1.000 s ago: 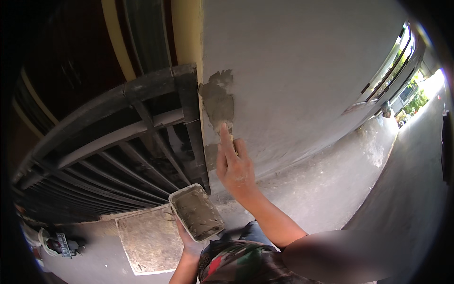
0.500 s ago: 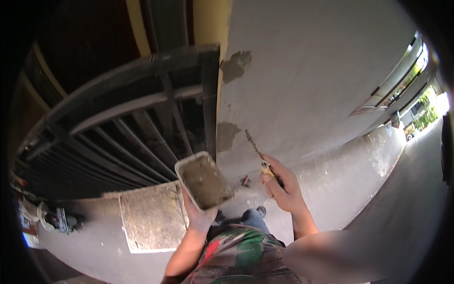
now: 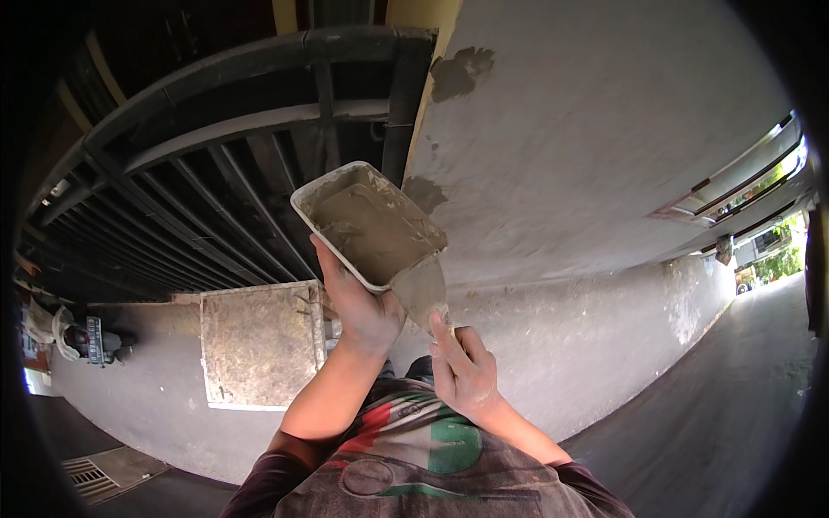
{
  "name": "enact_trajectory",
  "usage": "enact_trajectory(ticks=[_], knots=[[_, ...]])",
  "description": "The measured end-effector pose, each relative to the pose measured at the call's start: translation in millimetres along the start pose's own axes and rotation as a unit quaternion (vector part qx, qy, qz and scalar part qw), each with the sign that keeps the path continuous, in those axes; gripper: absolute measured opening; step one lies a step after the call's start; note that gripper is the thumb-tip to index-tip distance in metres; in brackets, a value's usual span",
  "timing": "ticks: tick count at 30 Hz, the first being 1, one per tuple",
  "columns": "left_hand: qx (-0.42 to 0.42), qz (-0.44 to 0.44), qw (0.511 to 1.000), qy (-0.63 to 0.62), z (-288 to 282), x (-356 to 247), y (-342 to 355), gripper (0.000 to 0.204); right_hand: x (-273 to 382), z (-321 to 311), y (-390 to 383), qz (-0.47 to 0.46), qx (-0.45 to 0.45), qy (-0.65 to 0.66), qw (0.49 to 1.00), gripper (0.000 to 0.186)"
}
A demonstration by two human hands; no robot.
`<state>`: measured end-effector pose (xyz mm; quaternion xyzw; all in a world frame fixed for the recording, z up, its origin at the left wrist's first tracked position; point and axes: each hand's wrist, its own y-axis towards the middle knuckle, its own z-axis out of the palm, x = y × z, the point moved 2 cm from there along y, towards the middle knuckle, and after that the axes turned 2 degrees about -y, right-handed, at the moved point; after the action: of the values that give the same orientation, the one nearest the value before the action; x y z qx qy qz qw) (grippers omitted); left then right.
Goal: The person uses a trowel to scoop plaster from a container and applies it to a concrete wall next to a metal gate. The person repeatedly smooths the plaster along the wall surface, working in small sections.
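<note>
A rectangular tub (image 3: 325,180) with a pale rim rests in my left hand (image 3: 358,309), whose fingers and thumb support it from below and at the near side. Wet grey-brown mortar (image 3: 371,226) fills much of it. My right hand (image 3: 466,373) is closed round the handle of a putty knife (image 3: 421,291). Its wide, mortar-smeared blade meets the tub's near right corner. Beyond the tub, the grey wall (image 3: 570,147) carries a dark damp patch (image 3: 460,74) high up. A lower damp patch (image 3: 426,193) is partly hidden by the tub.
A black barred metal gate (image 3: 194,194) stands left of the wall. On the ground lies a stained, pale-edged square slab (image 3: 259,345). Farther left is a dark object with a plate (image 3: 97,341). A floor grate (image 3: 86,473) sits at lower left. Window frames (image 3: 743,177) line the far right.
My right hand has brought the putty knife from near the wall down and left to the tub's corner. The tub has come higher in view and turned, and the view has shifted.
</note>
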<state>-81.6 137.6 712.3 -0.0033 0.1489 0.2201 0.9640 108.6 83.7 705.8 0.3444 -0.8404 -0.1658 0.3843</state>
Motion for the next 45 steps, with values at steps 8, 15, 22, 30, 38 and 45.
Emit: enact_trajectory(ticks=[8,15,22,30,38,45], knots=[[0.0,0.039,0.999,0.015,-9,-7,4,0.058,-22,-49,-27,0.029,-0.06,0.06,0.996,0.052],[0.009,0.084,0.989,0.124,-27,-24,-36,0.058,-60,-75,14,0.343,-0.017,0.363,0.866,0.056],[-0.057,0.004,0.993,0.106,-64,-31,-90,0.059,-24,-140,101,-0.021,0.018,-0.136,0.99,0.041],[-0.038,-0.022,0.993,0.106,-94,-42,-86,0.06,116,-161,285,-0.267,0.263,-0.462,0.804,0.035],[0.015,-0.052,0.996,0.067,-114,-28,-37,0.074,164,-109,370,-0.381,0.282,-0.591,0.653,0.028],[0.002,-0.119,0.991,-0.068,-125,-39,-31,0.084,151,-110,385,-0.352,0.296,-0.581,0.671,0.029]])
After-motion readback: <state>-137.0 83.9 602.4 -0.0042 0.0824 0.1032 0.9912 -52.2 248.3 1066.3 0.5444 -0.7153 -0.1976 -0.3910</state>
